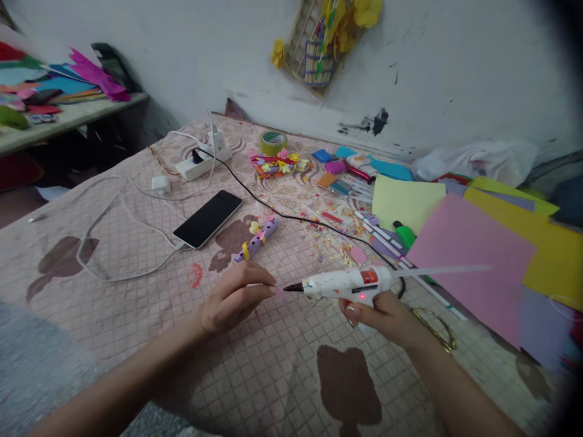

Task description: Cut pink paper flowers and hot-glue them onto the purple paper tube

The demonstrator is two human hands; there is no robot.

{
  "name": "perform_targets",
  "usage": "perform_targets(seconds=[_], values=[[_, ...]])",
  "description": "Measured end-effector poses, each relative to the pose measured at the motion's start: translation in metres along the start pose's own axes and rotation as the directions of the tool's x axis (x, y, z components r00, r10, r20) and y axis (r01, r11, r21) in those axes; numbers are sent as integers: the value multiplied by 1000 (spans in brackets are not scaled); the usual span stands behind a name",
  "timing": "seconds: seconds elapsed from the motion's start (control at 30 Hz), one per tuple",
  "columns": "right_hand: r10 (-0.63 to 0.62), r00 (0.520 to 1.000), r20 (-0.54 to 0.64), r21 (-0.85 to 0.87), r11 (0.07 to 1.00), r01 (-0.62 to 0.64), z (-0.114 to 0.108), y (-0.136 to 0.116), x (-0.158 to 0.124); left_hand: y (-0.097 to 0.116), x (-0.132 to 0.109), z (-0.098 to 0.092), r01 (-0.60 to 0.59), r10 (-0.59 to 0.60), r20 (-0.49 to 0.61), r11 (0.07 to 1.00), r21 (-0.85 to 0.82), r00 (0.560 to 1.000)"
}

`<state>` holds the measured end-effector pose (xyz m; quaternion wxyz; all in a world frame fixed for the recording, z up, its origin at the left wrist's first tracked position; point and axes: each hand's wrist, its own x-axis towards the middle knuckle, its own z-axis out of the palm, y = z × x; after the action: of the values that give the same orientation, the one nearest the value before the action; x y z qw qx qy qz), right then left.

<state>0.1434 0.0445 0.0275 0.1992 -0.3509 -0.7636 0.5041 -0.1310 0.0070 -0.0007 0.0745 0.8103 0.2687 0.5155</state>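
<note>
My right hand (380,318) is wrapped round the handle of a white hot glue gun (341,284). A clear glue stick (446,270) juts from its back end, and a small red light glows on its side. The dark nozzle points left, at the fingertips of my left hand (239,294). Those fingers pinch a small pink paper piece (279,292), mostly hidden, right by the nozzle tip; whether they touch I cannot tell. Just beyond my left hand lies a purple paper roll (257,240) with dark dots, a yellow band and small paper flowers.
A phone (208,218) on a white cable lies left of centre, near a power strip (203,159). The gun's black cord (296,216) crosses the table. Green tape (273,142) and cut paper flowers (280,162) lie behind; pink paper (471,261), a green marker (404,233) and scissors (435,328) lie right.
</note>
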Motion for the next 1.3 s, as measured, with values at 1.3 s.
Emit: perform_targets(seconds=[1.3], values=[[101,993,-68,44,994,-98,-1,22,3,-57,46,-32,793,-881,129,466,391,455]])
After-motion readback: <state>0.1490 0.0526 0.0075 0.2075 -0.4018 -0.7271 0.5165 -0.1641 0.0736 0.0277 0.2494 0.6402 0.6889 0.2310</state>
